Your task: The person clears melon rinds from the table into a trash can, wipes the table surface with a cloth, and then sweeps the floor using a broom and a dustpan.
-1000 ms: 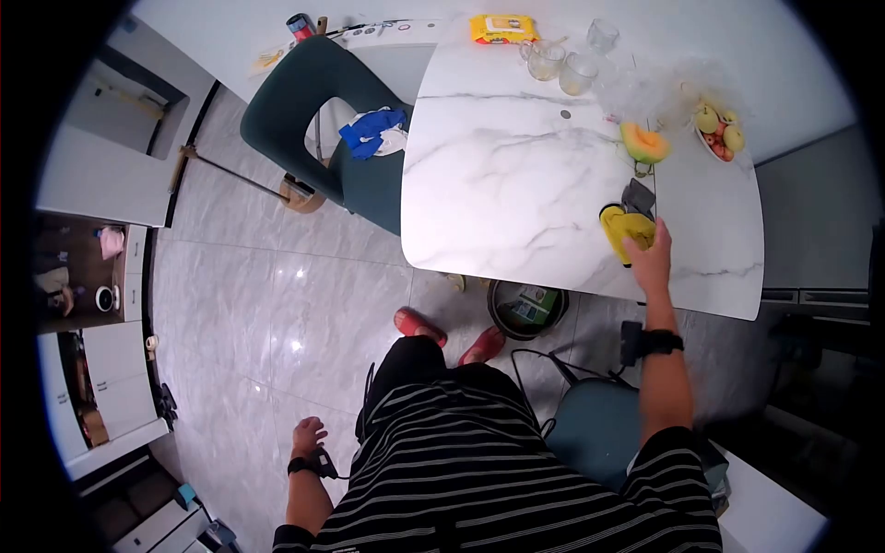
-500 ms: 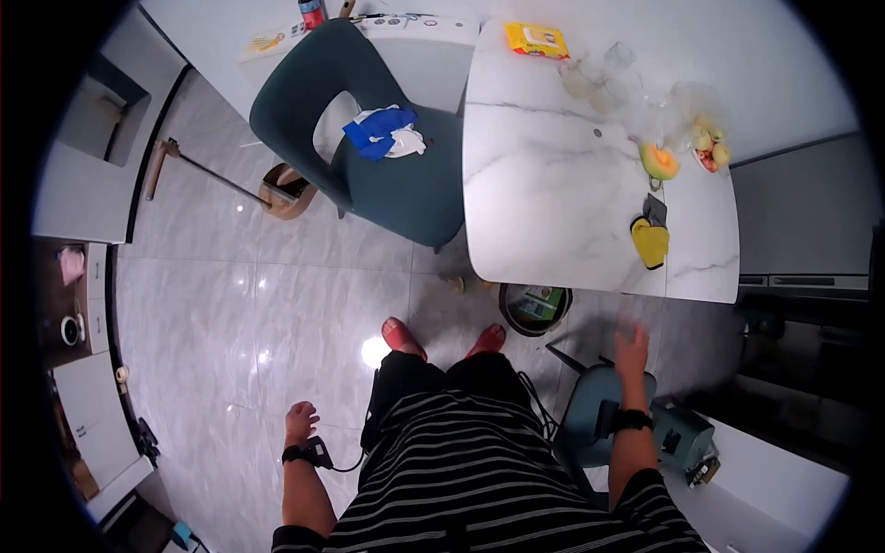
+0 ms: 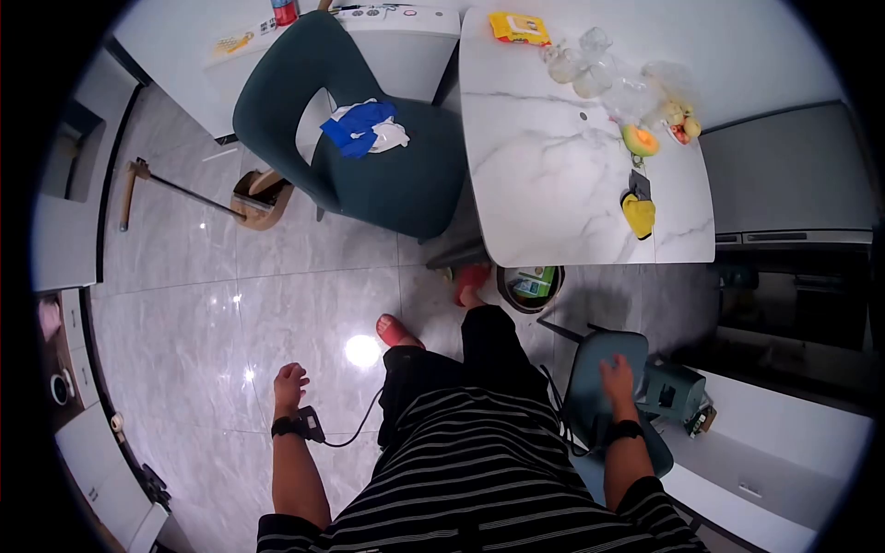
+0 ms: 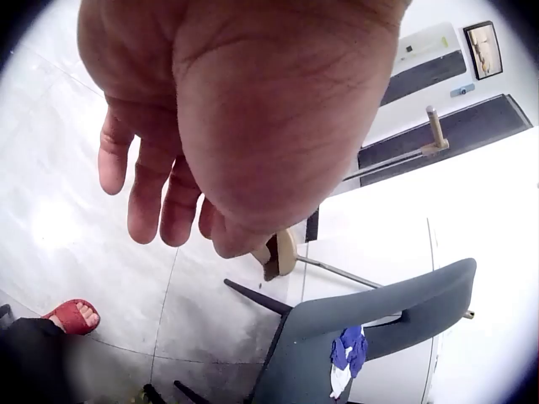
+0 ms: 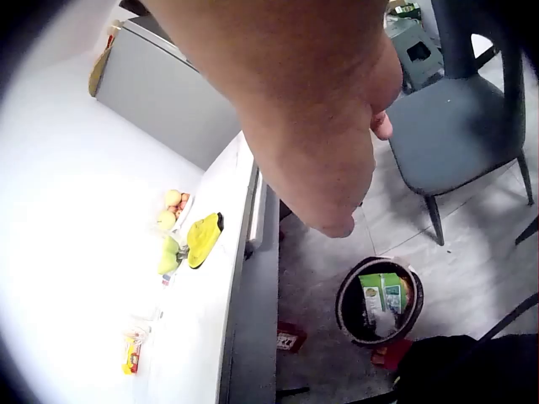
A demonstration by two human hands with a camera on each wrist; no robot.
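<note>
My left hand (image 3: 289, 392) hangs over the tiled floor, holding nothing, its fingers loosely bent. In the left wrist view, the palm and fingers of this hand (image 4: 253, 118) cover the upper middle. My right hand (image 3: 618, 382) is also free of any object and overlaps a teal chair (image 3: 599, 350) in the head view. On the marble-patterned table (image 3: 544, 203) lies a yellow cloth with a dark edge (image 3: 638, 217), apart from the right hand. Against it is a grey piece (image 3: 640, 186). A cut melon (image 3: 641, 140) sits farther back.
Fruit (image 3: 682, 124), glasses (image 3: 592, 81) and a yellow wipes pack (image 3: 519, 29) stand at the table's back. A bin (image 3: 530, 288) is below the front edge. Left of the table is a chair (image 3: 387, 189) bearing blue and white cloth (image 3: 364, 129); a broom and dustpan (image 3: 263, 198) stand beyond.
My right hand has let go of the yellow cloth and drawn back from the table to beside my body. One foot has stepped forward toward the table. The left hand stays free.
</note>
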